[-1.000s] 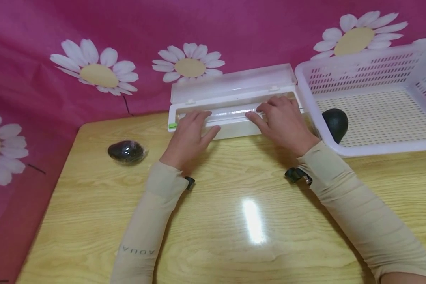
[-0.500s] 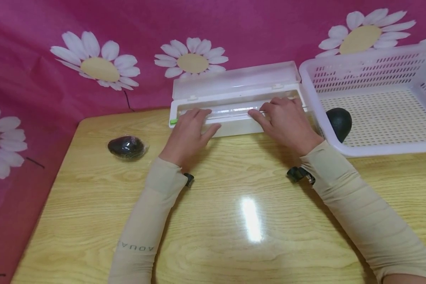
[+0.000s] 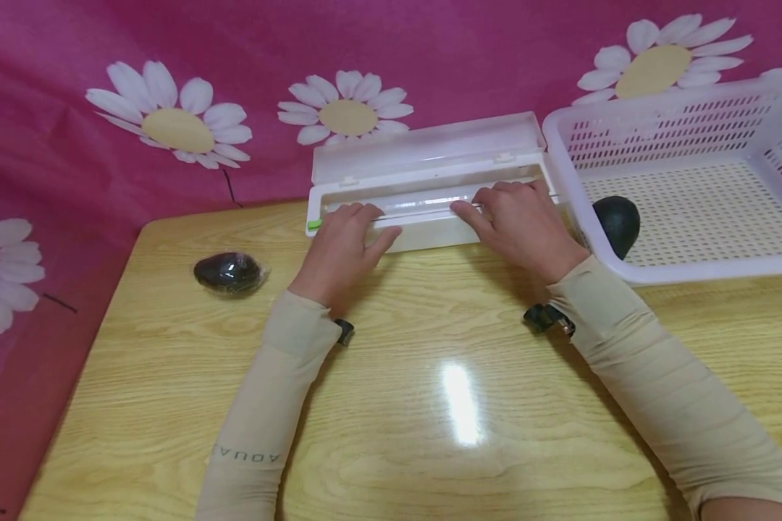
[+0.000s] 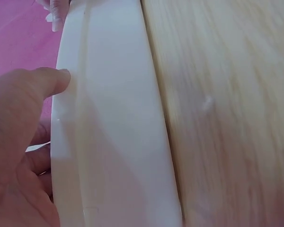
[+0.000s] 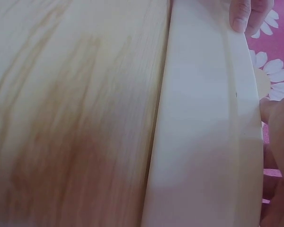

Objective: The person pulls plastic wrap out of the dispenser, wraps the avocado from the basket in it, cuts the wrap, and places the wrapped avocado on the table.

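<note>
A white cling film dispenser [image 3: 430, 237] lies near the back of the table with its lid tipped back, a clear roll of film [image 3: 423, 202] inside. My left hand [image 3: 342, 250] reaches over its front rim at the left part. Its fingers bend down into the box, while its thumb [image 4: 61, 80] touches the rim in the left wrist view. My right hand [image 3: 521, 228] does likewise at the right part, thumb [image 3: 472, 217] near the roll. The fingertips of both hands are hidden inside, and no film is seen drawn out.
A film-wrapped dark avocado-like fruit [image 3: 228, 273] lies on the table to the left. At the right stands a white slotted plastic basket [image 3: 710, 271], close to the dispenser, with a bare dark fruit [image 3: 617, 226] inside. A pink flowered cloth [image 3: 456, 65] hangs behind the table.
Both hands keep almost the same place on the dispenser. Only the head view has shifted slightly.
</note>
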`<move>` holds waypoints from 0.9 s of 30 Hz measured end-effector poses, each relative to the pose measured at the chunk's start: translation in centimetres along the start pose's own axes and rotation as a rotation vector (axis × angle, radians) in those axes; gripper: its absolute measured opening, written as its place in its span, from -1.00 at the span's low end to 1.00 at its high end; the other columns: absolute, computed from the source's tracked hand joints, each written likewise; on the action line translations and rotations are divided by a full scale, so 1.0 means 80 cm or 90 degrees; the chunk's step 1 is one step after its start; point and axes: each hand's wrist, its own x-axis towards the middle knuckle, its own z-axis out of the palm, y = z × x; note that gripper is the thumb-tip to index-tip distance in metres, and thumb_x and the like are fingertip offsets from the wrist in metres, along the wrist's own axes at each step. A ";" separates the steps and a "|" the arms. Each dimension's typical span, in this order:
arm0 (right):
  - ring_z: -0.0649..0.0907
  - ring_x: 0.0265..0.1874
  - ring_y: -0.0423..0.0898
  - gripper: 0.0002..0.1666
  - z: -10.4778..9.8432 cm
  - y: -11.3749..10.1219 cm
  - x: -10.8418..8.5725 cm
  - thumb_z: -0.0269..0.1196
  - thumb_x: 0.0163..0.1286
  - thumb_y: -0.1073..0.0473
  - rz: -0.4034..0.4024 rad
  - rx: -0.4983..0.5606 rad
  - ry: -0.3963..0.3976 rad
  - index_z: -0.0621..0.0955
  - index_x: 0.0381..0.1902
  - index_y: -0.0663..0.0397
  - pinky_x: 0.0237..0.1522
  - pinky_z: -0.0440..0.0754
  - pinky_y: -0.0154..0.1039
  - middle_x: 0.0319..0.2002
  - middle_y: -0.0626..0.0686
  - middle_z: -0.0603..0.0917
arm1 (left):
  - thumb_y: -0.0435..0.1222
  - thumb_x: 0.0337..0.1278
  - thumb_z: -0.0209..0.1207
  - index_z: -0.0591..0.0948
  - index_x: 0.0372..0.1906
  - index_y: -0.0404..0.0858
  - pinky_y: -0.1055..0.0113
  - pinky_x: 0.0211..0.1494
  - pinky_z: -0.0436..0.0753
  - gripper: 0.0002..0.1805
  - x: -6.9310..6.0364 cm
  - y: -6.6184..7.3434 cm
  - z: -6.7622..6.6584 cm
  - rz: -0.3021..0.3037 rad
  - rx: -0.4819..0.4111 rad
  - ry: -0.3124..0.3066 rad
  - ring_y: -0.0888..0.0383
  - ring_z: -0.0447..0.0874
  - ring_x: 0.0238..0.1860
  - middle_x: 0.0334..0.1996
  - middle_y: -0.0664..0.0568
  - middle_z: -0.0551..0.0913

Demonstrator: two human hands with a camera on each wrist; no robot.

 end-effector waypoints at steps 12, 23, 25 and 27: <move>0.70 -0.10 0.22 -0.34 -0.001 0.004 0.002 0.08 0.59 -0.23 -0.022 0.023 0.028 0.76 -0.10 0.28 0.10 0.53 0.21 -0.22 0.26 0.80 | 0.05 0.44 0.19 0.65 0.16 -0.33 0.05 0.36 0.57 -0.46 0.003 0.001 0.001 -0.015 -0.057 0.017 -0.09 0.65 0.15 0.07 -0.14 0.75; 0.66 -0.18 0.20 -0.39 0.001 0.006 0.003 0.09 0.61 -0.09 -0.039 0.056 0.091 0.77 -0.18 0.39 -0.06 0.55 0.11 -0.32 0.30 0.77 | -0.15 0.65 -0.09 0.67 -0.01 -0.36 0.03 0.22 0.61 -0.58 0.005 0.002 -0.002 -0.003 -0.076 0.056 -0.11 0.66 -0.03 -0.14 -0.17 0.75; 0.65 -0.22 0.20 -0.42 0.002 0.006 0.003 0.08 0.61 -0.02 -0.040 0.064 0.104 0.77 -0.21 0.41 -0.10 0.56 0.09 -0.33 0.31 0.76 | -0.19 0.64 -0.08 0.68 -0.01 -0.36 0.03 0.23 0.61 -0.61 0.004 0.001 -0.001 -0.005 -0.081 0.064 -0.10 0.67 -0.02 -0.13 -0.16 0.75; 0.65 -0.23 0.20 -0.47 0.002 0.006 0.002 0.06 0.59 0.05 -0.035 0.076 0.114 0.76 -0.22 0.42 -0.11 0.57 0.08 -0.33 0.32 0.76 | -0.20 0.63 -0.06 0.68 -0.02 -0.36 0.04 0.24 0.61 -0.63 0.005 0.001 -0.001 -0.008 -0.085 0.069 -0.09 0.68 -0.01 -0.11 -0.16 0.76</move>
